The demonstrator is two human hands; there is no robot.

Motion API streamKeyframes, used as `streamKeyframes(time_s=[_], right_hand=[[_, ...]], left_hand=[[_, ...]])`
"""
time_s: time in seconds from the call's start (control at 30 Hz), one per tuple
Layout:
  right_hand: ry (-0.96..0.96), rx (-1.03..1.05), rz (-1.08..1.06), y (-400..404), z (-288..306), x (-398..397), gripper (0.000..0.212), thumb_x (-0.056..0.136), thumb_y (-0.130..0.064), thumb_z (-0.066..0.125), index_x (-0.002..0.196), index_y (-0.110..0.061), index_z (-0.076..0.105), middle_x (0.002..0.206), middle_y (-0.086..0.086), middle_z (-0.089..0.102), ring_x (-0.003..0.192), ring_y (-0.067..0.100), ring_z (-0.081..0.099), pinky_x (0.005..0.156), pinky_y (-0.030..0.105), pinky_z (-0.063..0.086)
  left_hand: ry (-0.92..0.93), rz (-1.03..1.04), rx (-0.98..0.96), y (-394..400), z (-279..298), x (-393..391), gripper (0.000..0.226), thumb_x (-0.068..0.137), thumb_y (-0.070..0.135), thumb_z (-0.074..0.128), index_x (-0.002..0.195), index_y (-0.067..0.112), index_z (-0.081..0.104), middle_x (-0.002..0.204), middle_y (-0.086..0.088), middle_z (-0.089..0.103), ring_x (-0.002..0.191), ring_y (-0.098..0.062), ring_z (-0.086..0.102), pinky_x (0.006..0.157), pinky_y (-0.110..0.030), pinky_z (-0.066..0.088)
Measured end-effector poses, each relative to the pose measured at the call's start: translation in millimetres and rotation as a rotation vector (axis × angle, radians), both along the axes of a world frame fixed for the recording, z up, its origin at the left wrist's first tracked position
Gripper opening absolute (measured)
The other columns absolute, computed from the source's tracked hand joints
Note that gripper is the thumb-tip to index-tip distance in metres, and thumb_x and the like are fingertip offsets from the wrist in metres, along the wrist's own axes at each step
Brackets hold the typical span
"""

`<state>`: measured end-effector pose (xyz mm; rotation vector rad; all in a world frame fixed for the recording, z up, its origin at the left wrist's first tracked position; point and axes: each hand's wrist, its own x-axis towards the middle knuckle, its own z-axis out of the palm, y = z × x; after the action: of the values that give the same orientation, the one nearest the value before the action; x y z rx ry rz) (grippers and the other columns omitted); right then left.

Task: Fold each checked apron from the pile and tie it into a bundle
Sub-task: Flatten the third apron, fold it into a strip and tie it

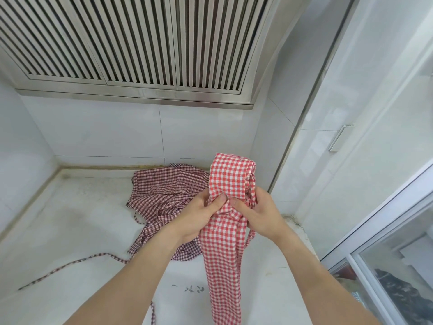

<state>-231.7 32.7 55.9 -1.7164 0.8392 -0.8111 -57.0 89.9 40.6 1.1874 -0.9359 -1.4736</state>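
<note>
Head view: a red checked apron point(230, 184), folded into a long strip, is held up above the white counter point(70, 231).
Left hand point(201, 215): thumb and fingers pinch the strip at its gathered middle.
Right hand point(259, 214): grips the same gather from the other side, an apron strap point(250, 184) looped beside its fingers.
Darker checked apron point(168, 191): lies crumpled on the counter behind the held strip.
Risk: the gather probably loosens if either pinch slackens, undoing the folds.
Risk: the hanging tail could drag on the counter.

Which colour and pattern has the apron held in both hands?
Red and white checks, on the apron; it shows best in the head view.
</note>
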Motion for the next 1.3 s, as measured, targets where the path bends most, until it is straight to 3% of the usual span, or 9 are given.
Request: streamKeyframes(time_s=[0.2,0.33,0.4,0.53,0.7,0.9,1.13,1.23,1.3], right_hand=[[0.177,-0.565,-0.061,-11.4,-11.9,-3.6,0.019,0.091,-0.014,0.061,0.107,-0.024,0.061,0.097,-0.010,0.067,0.087,0.009,0.064,0.074,0.041,0.056],[0.349,-0.962,0.025,-21.7,-16.1,-12.0,0.059,0.072,0.007,0.067,0.118,-0.029,0.057,0.097,0.001,0.061,0.077,0.021,0.062,0.055,0.041,0.054],[0.417,-1.047,0.090,-26.0,-17.4,-17.7,0.077,0.071,0.010,0.073,0.130,-0.037,0.054,0.102,0.002,0.062,0.079,0.021,0.064,0.053,0.039,0.055],[0.498,-1.201,0.194,-30.9,-18.2,-19.9,0.081,0.075,0.005,0.077,0.137,-0.040,0.051,0.109,0.004,0.062,0.079,0.018,0.063,0.052,0.037,0.055],[0.522,-0.629,0.140,-32.1,-1.3,-25.5,0.054,0.084,-0.011,0.074,0.129,-0.035,0.057,0.100,-0.016,0.057,0.080,-0.001,0.059,0.071,0.019,0.049],[0.581,-0.025,0.317,-40.7,4.5,-45.5,0.039,0.065,-0.049,0.089,0.096,-0.029,0.074,0.074,-0.012,0.053,0.067,0.004,0.050,0.068,0.021,0.040],[0.509,0.130,0.347,-7.4,-2.8,-9.4,0.031,0.076,-0.043,0.081,0.103,-0.034,0.069,0.096,-0.026,0.073,0.093,-0.009,0.067,0.079,0.009,0.048],[0.437,0.113,0.255,1.2,-6.1,2.9,0.020,0.080,-0.039,0.081,0.096,-0.034,0.071,0.096,-0.016,0.075,0.089,-0.002,0.070,0.079,0.014,0.052],[0.420,0.153,0.218,1.5,-9.2,6.7,0.021,0.085,-0.040,0.076,0.104,-0.036,0.068,0.103,-0.016,0.074,0.094,-0.002,0.069,0.086,0.018,0.052]], left_hand=[[-0.086,-0.181,0.209,3.9,-21.5,16.0,0.056,0.087,0.053,0.068,0.125,0.012,0.066,0.126,-0.006,0.068,0.117,-0.024,0.064,0.110,-0.047,0.042],[0.364,-0.138,0.257,4.8,-23.3,20.7,0.051,0.102,0.046,0.043,0.124,0.004,0.063,0.113,-0.015,0.064,0.093,-0.025,0.063,0.083,-0.038,0.055],[0.501,-0.205,0.302,10.2,-19.2,23.8,0.075,0.099,0.066,0.031,0.130,0.006,0.063,0.123,-0.018,0.063,0.107,-0.032,0.062,0.093,-0.045,0.054],[0.328,-0.274,0.293,15.5,-10.1,21.9,0.069,0.080,0.055,0.071,0.129,0.008,0.064,0.128,-0.018,0.064,0.113,-0.032,0.062,0.102,-0.046,0.050],[0.257,-0.162,0.245,18.2,-18.7,26.2,0.052,0.080,0.019,0.079,0.126,0.007,0.060,0.117,-0.012,0.071,0.102,-0.025,0.070,0.087,-0.037,0.057],[0.282,-0.125,0.149,19.3,-29.3,40.0,0.089,0.046,0.009,0.099,0.126,0.009,0.059,0.119,-0.017,0.069,0.111,-0.033,0.066,0.093,-0.046,0.055],[0.244,-0.131,0.130,17.6,-23.5,23.3,0.046,0.077,-0.020,0.060,0.121,-0.010,0.057,0.121,-0.026,0.064,0.114,-0.040,0.063,0.099,-0.052,0.051],[0.305,-0.061,0.191,16.0,-17.5,16.2,0.031,0.061,-0.009,0.058,0.092,-0.010,0.061,0.105,-0.021,0.065,0.096,-0.031,0.068,0.085,-0.044,0.056],[0.411,-0.037,0.215,17.0,-9.6,13.9,0.033,0.077,0.008,0.064,0.109,-0.002,0.066,0.111,-0.018,0.070,0.100,-0.031,0.069,0.087,-0.046,0.053]])
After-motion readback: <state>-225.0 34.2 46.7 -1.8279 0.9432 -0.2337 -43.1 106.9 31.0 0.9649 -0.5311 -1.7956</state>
